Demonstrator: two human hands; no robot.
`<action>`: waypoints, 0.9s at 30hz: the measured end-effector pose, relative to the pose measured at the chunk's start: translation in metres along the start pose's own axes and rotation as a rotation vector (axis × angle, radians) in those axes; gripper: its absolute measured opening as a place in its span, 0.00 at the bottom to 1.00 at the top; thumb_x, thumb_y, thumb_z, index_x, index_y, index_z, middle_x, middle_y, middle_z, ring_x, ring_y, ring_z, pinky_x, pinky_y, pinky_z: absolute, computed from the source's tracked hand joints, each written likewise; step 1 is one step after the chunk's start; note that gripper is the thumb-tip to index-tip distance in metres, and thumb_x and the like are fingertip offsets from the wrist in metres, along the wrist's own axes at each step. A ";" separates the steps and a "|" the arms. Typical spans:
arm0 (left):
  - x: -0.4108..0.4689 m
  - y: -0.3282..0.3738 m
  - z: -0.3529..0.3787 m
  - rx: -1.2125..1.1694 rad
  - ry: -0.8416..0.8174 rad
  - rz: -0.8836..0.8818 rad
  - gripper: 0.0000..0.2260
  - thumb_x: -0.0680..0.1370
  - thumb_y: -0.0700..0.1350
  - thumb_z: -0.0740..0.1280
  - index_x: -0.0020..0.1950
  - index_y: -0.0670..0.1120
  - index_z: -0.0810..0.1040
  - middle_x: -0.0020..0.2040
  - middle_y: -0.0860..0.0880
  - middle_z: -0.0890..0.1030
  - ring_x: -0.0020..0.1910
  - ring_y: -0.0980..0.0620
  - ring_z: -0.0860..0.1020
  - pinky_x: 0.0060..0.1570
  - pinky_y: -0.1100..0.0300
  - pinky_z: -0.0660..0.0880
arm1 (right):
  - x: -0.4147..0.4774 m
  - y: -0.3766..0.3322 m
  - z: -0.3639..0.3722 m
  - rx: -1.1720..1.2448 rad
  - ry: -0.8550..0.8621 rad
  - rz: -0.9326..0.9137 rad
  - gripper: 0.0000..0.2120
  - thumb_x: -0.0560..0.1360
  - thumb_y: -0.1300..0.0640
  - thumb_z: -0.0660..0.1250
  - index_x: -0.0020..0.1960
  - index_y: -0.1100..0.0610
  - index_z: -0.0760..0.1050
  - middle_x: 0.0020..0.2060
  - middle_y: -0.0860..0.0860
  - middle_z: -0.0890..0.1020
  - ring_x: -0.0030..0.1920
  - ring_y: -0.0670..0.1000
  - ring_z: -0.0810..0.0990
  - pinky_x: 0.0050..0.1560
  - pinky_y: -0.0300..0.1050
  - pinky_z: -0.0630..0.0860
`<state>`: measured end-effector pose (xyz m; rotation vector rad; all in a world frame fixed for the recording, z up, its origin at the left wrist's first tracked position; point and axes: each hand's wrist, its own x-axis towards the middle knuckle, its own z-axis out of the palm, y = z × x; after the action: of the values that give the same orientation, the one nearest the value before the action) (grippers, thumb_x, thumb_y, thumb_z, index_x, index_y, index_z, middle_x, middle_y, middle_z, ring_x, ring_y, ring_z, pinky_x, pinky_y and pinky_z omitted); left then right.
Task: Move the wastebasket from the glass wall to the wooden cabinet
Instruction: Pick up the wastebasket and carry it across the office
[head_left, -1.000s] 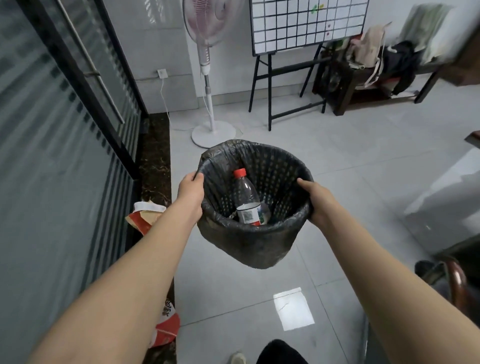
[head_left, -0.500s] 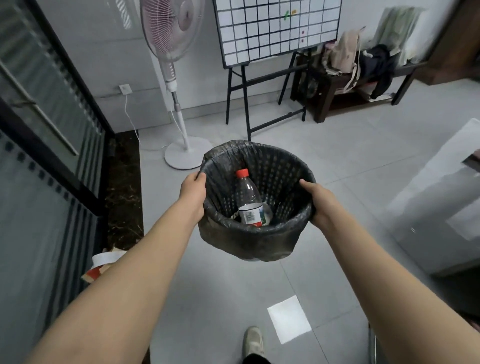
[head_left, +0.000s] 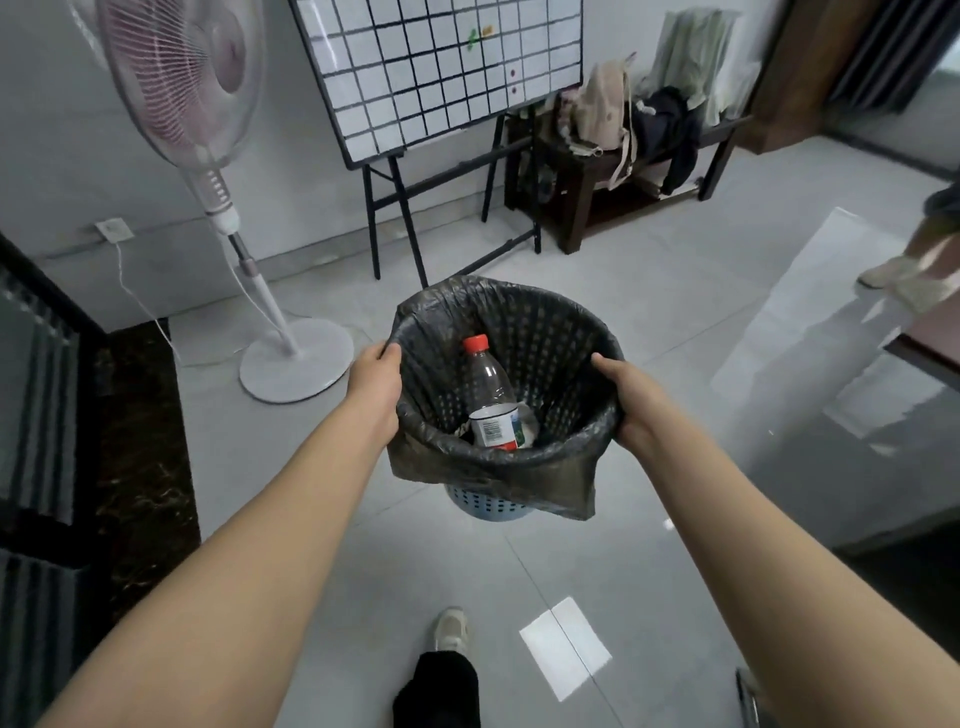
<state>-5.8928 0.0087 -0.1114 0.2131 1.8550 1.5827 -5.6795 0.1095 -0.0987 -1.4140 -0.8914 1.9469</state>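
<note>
both arms outstretched, hands (head_left: 375, 384) (head_left: 631, 400) gripping

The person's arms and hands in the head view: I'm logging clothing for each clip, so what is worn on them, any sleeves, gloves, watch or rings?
Both forearms are bare as far as the frame shows, with no sleeve edge in view. The left hand and right hand wear no gloves. No watch or bracelet shows at either wrist, and no rings on the visible fingers.

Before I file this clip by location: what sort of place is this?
Probably an office or workroom, though I can't be sure. A gridded whiteboard stands on an easel, a standing fan sits on the tiled floor, and bags are piled on a dark bench against the wall.
</note>
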 end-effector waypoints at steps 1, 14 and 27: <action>0.018 0.007 0.010 0.006 -0.019 -0.001 0.16 0.81 0.46 0.57 0.65 0.43 0.75 0.63 0.42 0.79 0.60 0.42 0.78 0.64 0.45 0.74 | 0.013 -0.008 0.004 0.011 0.018 0.000 0.18 0.79 0.57 0.61 0.66 0.62 0.72 0.57 0.59 0.80 0.45 0.54 0.80 0.37 0.46 0.75; 0.180 0.091 0.135 0.098 -0.231 -0.002 0.15 0.82 0.46 0.57 0.66 0.44 0.74 0.63 0.44 0.78 0.61 0.43 0.77 0.65 0.47 0.73 | 0.145 -0.104 0.033 0.171 0.191 -0.048 0.16 0.79 0.57 0.61 0.64 0.62 0.72 0.52 0.57 0.81 0.46 0.54 0.80 0.42 0.49 0.76; 0.292 0.137 0.326 0.161 -0.382 0.001 0.16 0.82 0.46 0.56 0.68 0.43 0.72 0.65 0.44 0.77 0.62 0.43 0.76 0.65 0.45 0.72 | 0.281 -0.224 -0.014 0.277 0.313 -0.103 0.07 0.79 0.58 0.60 0.54 0.60 0.73 0.40 0.54 0.80 0.40 0.52 0.79 0.36 0.46 0.74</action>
<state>-5.9632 0.4621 -0.1067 0.5486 1.6772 1.2865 -5.7311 0.4652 -0.0884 -1.4244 -0.5184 1.6402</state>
